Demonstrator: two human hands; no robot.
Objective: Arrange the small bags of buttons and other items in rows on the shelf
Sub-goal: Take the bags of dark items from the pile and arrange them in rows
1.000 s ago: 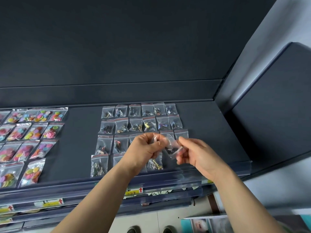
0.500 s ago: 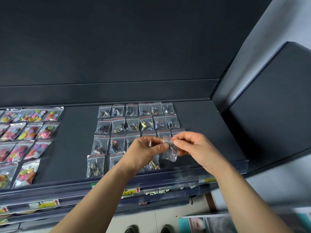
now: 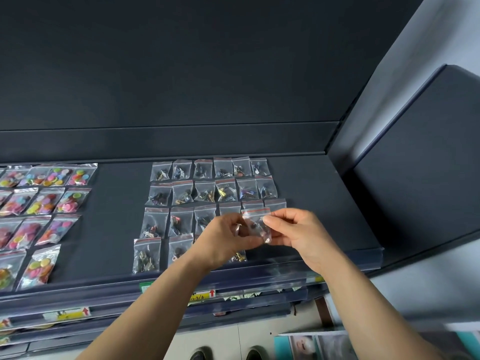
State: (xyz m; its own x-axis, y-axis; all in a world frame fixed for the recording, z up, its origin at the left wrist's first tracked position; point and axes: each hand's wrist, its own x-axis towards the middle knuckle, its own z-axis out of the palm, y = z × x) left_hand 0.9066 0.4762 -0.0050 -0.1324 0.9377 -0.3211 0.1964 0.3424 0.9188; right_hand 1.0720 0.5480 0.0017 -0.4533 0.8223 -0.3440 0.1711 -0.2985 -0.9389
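Note:
Both hands hold one small clear zip bag (image 3: 255,222) with dark bits inside, just above the dark shelf (image 3: 114,229). My left hand (image 3: 226,239) pinches its lower left side and has more clear bags tucked in its fingers. My right hand (image 3: 298,233) pinches the bag's right edge between thumb and fingers. Under and behind the hands, small bags of metal parts (image 3: 207,189) lie in rows on the shelf. The hands hide part of the two front rows.
Bags of coloured buttons (image 3: 44,203) lie in rows at the shelf's left. A clear plastic lip (image 3: 337,266) runs along the front edge, with labelled shelves (image 3: 202,296) below. A dark side panel (image 3: 415,190) closes the right. Bare shelf lies between the two groups.
The held bag has turned upright, red seal on top, and both hands now pinch it. The view has shifted slightly; the bags on the shelf lie as before.

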